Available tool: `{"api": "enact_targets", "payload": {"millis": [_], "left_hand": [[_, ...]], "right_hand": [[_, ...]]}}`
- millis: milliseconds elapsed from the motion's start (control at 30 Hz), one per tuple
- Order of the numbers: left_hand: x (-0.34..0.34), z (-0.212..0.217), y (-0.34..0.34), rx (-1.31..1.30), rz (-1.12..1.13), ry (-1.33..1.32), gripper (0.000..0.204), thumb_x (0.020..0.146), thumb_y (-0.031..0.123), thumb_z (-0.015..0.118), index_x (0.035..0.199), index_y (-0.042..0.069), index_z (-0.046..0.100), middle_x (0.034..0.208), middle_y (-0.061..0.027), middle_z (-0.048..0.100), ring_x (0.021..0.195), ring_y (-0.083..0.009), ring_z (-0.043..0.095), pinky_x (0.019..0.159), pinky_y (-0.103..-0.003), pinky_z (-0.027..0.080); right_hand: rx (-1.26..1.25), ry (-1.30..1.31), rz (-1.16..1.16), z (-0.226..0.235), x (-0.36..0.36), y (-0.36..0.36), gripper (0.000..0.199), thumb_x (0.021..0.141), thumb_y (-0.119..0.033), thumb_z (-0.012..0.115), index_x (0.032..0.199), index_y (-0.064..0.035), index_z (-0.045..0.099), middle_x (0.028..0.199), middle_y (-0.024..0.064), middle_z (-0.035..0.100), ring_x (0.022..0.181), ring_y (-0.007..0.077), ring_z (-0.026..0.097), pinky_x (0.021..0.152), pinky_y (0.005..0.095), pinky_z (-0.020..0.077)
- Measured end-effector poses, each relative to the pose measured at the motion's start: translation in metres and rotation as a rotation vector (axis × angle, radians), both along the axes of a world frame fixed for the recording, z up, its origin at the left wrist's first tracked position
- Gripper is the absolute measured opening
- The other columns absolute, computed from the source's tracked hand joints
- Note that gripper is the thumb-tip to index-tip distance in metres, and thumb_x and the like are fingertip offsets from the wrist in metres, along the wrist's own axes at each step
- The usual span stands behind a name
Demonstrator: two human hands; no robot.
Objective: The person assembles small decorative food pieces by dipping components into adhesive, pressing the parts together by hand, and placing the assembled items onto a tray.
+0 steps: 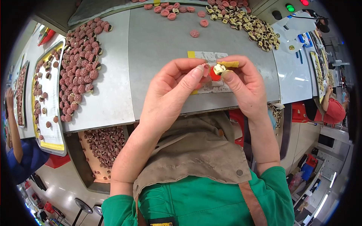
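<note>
Both my hands are raised close together over the grey worktop (162,41), above a worn plate with yellow ends (215,55). My left hand (171,84) pinches a small pink ridged shell-shaped piece (205,71) between thumb and fingers. In my right hand (247,81), thumb and forefinger grip a cream-and-dark-brown piece (219,69), close beside the pink one. A yellow strip (229,64) lies along the right forefinger. Between the hands, partly behind the cream piece, shows a red round thing (215,74) whose kind I cannot make out.
Pink-and-brown pieces (81,71) are heaped at the left. Pink shells (171,16) and cream-and-brown pieces (245,24) lie at the back. A tray (54,147) stands far left; a bin of pieces (105,147) sits below the worktop. Other people work at both sides.
</note>
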State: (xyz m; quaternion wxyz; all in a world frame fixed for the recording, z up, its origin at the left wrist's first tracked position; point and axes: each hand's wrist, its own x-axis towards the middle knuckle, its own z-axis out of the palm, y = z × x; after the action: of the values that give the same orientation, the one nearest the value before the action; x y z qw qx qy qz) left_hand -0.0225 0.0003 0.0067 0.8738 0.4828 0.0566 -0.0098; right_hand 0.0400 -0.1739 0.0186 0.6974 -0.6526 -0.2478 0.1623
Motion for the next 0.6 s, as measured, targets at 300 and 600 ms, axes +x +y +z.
{"api": "enact_targets", "payload": {"millis": [300, 600], "left_hand": [[-0.003, -0.006, -0.009, 0.085, 0.113, -0.101, 0.024, 0.090, 0.010, 0.062, 0.110, -0.002, 0.058, 0.103, -0.0069, 0.063, 0.093, -0.0095, 0.060, 0.080, -0.023, 0.049], [0.003, 0.001, -0.014, 0.096, 0.119, -0.095, 0.037, 0.087, 0.005, 0.063, 0.119, -0.001, 0.047, 0.098, -0.0065, 0.061, 0.089, -0.0100, 0.059, 0.079, -0.022, 0.049]], "right_hand": [[-0.237, -0.751, -0.165, -0.002, -0.002, 0.013, 0.020, 0.082, -0.002, 0.065, 0.101, -0.0034, 0.061, 0.098, 0.0091, 0.059, 0.082, 0.0198, 0.059, 0.072, 0.0282, 0.0507], [-0.290, -0.802, -0.092, 0.002, 0.005, 0.011, 0.033, 0.072, -0.010, 0.075, 0.102, -0.0063, 0.062, 0.098, 0.0076, 0.057, 0.088, 0.0218, 0.057, 0.075, 0.0304, 0.0483]]}}
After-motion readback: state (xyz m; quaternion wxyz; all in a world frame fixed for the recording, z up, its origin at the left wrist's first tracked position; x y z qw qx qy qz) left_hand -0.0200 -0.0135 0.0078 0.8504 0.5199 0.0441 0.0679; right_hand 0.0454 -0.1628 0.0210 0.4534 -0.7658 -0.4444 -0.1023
